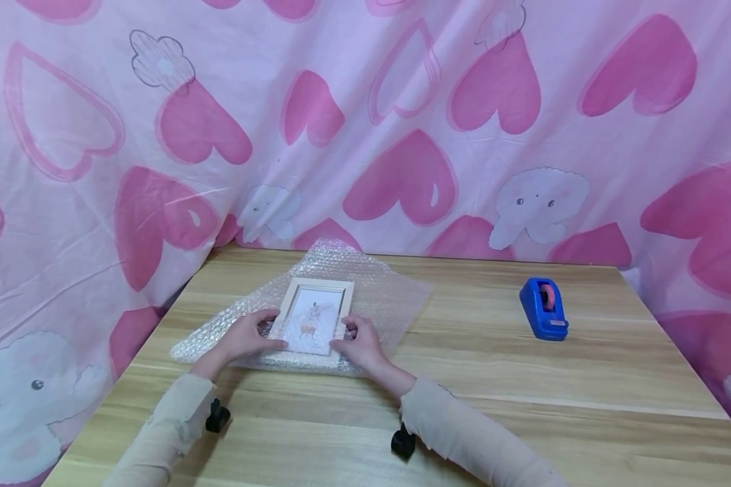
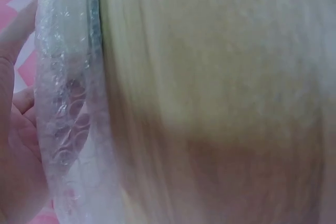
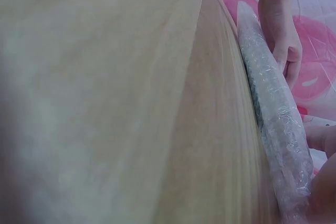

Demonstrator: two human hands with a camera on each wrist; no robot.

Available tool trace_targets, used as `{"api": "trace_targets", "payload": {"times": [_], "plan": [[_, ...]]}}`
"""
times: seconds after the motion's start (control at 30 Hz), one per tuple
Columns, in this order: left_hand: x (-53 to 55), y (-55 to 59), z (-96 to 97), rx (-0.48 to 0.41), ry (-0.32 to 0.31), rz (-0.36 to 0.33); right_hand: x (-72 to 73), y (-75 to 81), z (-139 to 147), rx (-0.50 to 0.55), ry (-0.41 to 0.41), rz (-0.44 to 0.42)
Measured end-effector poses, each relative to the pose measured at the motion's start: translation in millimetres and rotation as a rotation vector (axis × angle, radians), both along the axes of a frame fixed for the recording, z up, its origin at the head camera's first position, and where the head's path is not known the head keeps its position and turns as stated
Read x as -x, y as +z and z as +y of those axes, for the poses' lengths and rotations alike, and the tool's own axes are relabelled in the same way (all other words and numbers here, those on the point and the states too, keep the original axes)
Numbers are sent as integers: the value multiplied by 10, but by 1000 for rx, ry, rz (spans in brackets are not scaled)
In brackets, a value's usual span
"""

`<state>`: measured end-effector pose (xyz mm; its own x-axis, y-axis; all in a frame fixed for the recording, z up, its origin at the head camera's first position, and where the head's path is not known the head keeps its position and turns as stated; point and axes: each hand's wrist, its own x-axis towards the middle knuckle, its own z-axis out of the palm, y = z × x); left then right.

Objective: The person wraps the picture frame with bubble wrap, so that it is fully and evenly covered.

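Observation:
A picture frame (image 1: pixel 286 304) with a pale border and a small printed picture lies on a sheet of bubble wrap (image 1: pixel 396 287) on the table. My left hand (image 1: pixel 246 336) grips its left side near the lower corner, and my right hand (image 1: pixel 362 343) holds the opposite side the same way. The wrap shows along the frame's near edge; how far it covers the front is hard to tell. In the left wrist view the bubble wrap (image 2: pixel 63 82) stands edge-on beside my left hand (image 2: pixel 21 156). The right wrist view shows the wrapped edge (image 3: pixel 278 114) and both hands partly.
A blue tape dispenser (image 1: pixel 543 310) with a pinkish roll stands on the right of the wooden table (image 1: pixel 475 379). Pink heart-patterned cloth (image 1: pixel 396 176) hangs behind and at both sides. Small black pieces (image 1: pixel 403 443) sit under both wrists.

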<state>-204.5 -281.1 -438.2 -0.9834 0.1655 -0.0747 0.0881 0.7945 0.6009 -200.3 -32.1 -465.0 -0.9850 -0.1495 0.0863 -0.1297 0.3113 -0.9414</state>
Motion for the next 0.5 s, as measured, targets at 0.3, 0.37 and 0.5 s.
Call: {"api": "trace_targets", "payload": {"times": [0.3,0.37,0.5], "plan": [[1,-44,11,-44,20,17,13,-14,-20,60,-1,-30],[4,-47,15,-57,25,9,19,-16,-20,64,1,-41],[1,-57,28,-75,27,9,13,-12,-11,69,4,-56]]}}
